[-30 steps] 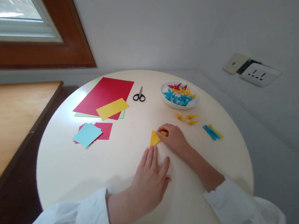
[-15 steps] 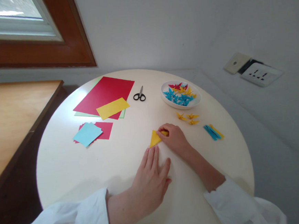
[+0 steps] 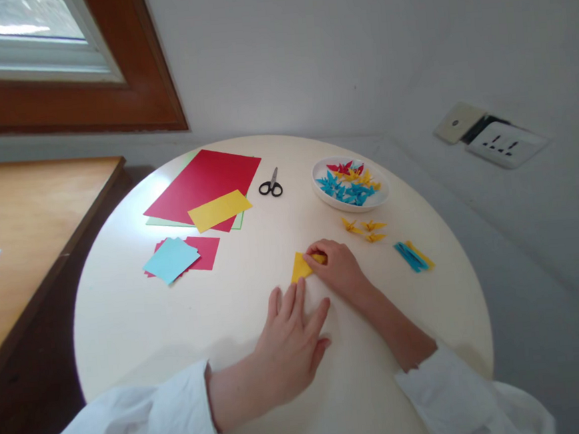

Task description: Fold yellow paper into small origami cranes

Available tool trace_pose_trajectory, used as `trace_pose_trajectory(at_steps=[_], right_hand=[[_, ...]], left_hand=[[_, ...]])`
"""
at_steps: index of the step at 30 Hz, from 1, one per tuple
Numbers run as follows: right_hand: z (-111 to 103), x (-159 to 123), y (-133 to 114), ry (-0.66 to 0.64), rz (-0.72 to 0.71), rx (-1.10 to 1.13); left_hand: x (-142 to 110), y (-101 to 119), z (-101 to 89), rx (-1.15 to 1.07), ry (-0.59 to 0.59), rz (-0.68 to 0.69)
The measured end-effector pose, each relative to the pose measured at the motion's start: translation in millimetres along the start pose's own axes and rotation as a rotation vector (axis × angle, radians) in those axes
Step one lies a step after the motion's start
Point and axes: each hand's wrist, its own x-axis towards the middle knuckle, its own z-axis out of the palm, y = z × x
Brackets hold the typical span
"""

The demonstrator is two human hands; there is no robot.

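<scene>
A small piece of folded yellow paper [image 3: 301,267] lies on the white round table [image 3: 218,329], partly covered by my fingers. My right hand [image 3: 338,266] pinches its right side between thumb and fingers. My left hand [image 3: 292,340] is open, fingers spread, with fingertips touching the paper's lower left corner. To the right of my right hand rest several folded yellow paper cranes [image 3: 372,226]. Beyond them stands a white dish [image 3: 321,200] holding blue, yellow and red paper cranes [image 3: 352,188].
Scissors [image 3: 270,184] with black handles lie at the back. A large red sheet [image 3: 207,183] carries a yellow strip [image 3: 220,210] at the back left. Nearer are light blue paper squares [image 3: 171,260] over red ones. Blue and yellow folded strips [image 3: 411,257] sit at the right.
My left hand has shifted slightly up, and its index and middle fingertips now overlap the yellow paper's corner. My right hand keeps its pinch in the same spot.
</scene>
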Motion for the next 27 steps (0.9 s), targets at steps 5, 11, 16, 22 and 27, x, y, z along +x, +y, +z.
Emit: trace_pose_trajectory(at_steps=[5,11,16,22,27], right_hand=[[1.0,-0.1,1.0,0.011,0.002,0.001],[1.5,0.0,1.7,0.018,-0.006,0.02],[0.2,-0.2,0.1,0.009,0.0,-0.001],[0.4,0.1,0.2,0.004,-0.006,-0.009],[0.2,0.5,-0.1,0.005,-0.01,-0.011]], left_hand=[[1.4,-1.8,-0.6,-0.006,0.008,-0.01],[6.1,-3.3,-1.6,-0.003,-0.004,-0.02],[12.7,-4.9,-2.0,0.018,-0.05,-0.048],[19.7,-5.7,-1.0,0.041,-0.047,-0.091],[22.3,-6.9,-0.4,-0.001,0.004,-0.114]])
